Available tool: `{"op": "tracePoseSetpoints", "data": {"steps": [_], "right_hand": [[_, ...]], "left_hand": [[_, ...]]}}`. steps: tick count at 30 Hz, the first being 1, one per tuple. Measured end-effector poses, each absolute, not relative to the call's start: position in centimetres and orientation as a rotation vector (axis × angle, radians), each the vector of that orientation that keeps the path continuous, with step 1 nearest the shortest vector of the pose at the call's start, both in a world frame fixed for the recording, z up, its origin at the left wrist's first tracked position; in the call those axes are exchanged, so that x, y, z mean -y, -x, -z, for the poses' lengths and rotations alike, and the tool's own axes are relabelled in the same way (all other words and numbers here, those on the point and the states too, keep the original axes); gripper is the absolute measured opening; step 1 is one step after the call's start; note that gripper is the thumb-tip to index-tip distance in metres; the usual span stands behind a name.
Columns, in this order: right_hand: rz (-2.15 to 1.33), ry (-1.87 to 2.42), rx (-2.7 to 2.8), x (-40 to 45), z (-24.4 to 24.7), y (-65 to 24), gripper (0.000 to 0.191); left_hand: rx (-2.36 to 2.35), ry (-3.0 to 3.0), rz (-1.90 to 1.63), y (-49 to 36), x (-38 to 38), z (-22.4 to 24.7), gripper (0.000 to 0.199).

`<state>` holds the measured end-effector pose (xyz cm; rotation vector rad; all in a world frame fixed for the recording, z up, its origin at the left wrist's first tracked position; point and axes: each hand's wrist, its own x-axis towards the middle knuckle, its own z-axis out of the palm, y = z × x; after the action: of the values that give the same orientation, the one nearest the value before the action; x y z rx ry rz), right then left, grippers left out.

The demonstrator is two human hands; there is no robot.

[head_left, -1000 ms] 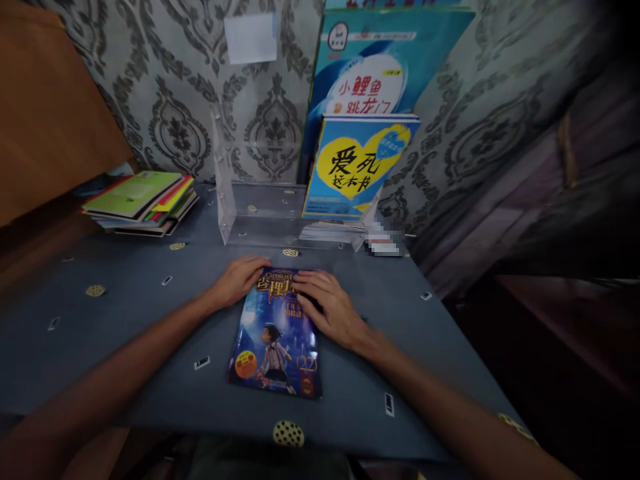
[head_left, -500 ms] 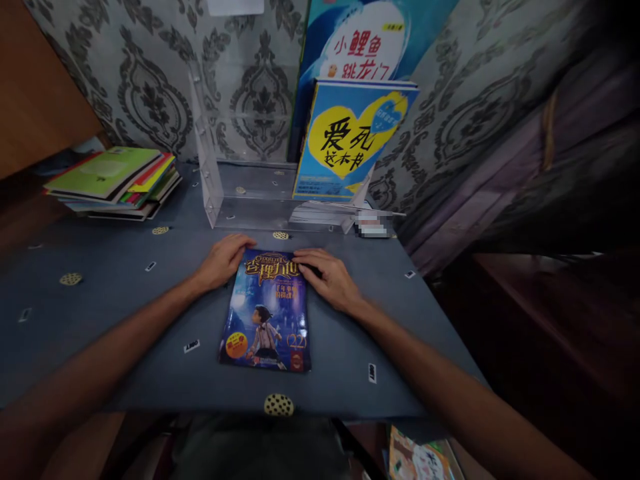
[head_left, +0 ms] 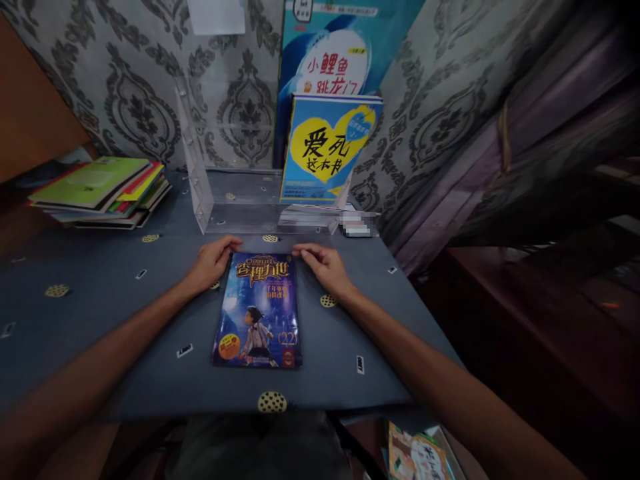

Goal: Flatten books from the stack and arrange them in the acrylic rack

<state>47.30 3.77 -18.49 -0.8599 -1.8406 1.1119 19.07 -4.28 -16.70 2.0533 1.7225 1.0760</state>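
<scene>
A blue-and-purple paperback book with gold lettering and a cartoon child on its cover lies closed and flat on the table. My left hand rests at its upper left corner, fingers stretched along the edge; whether the fingertips touch it I cannot tell. By the upper right corner is my right hand, fingers extended and thumb close to them, gripping nothing. Just beyond the book stands a clear acrylic rack, holding an upright blue book with a yellow heart in its right part.
Several books form a stack at the left. A tall teal book leans on the patterned wall behind the rack. A pixelated small item sits at the rack's right. Below the table's front edge, another book shows; a curtain hangs at right.
My right hand has come off the cover's upper right part and now sits beside that corner. The book stays on the table. The camera view has shifted slightly.
</scene>
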Motion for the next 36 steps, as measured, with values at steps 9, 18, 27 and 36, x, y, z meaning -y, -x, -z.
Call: {"op": "tracePoseSetpoints", "data": {"steps": [9,18,27,36], "right_hand": [[-1.027,0.901,1.922,-3.6,18.2,-47.6,0.036],[-0.821,0.942,2.043,-2.4,17.4,-47.7,0.030],[-0.716,0.353,2.524,1.1,14.2,-44.2,0.032],[-0.582,0.173,2.788,-0.3,14.4,-40.0,0.036]], "left_hand": [[-1.723,-2.040,-1.093,-18.9,4.2,16.9,0.035],[-1.718,-1.983,-1.169,-19.0,4.0,17.5,0.031],[-1.588,-1.768,-1.263,-18.5,3.5,17.8,0.029],[-1.510,-1.657,-1.328,-18.5,3.5,17.8,0.028]]}}
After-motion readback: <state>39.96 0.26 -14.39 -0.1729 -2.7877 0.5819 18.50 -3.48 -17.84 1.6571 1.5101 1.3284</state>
